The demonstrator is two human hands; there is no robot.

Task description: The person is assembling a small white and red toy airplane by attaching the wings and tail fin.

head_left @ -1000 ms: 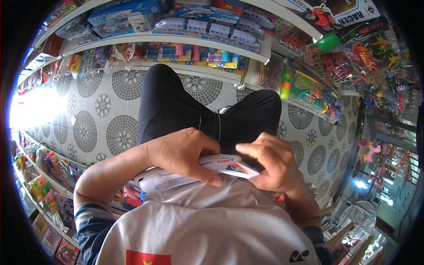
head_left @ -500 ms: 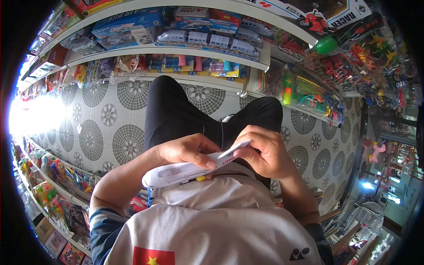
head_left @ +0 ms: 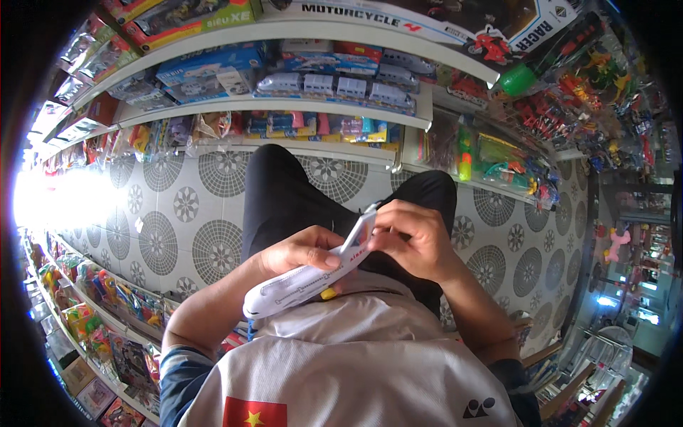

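A long white toy airplane body (head_left: 284, 293) lies slantwise across my lap, close to my shirt, its rounded end at the lower left. My left hand (head_left: 302, 252) grips it around the middle, thumb on top. At the upper right end a thin white upright piece, perhaps a fin or wing, sticks up. My right hand (head_left: 420, 242) is closed at that end, with thumb and fingertips pinching by the thin piece. Under the body, a small yellow part (head_left: 329, 293) shows. The inner fingers of my left hand are hidden.
Ahead of my knees stand white shelves (head_left: 284, 104) with boxed toys and a packaged toy train (head_left: 320, 85). More toy shelves (head_left: 92, 285) run along the left behind me. Bagged toys (head_left: 512, 171) hang and lie at the right. Patterned floor tiles (head_left: 213, 242) lie around my legs.
The toy airplane has tilted, its right end swinging up and away from me. My right hand has shifted its fingers along that end. My left hand keeps its hold. The whole view has shifted slightly.
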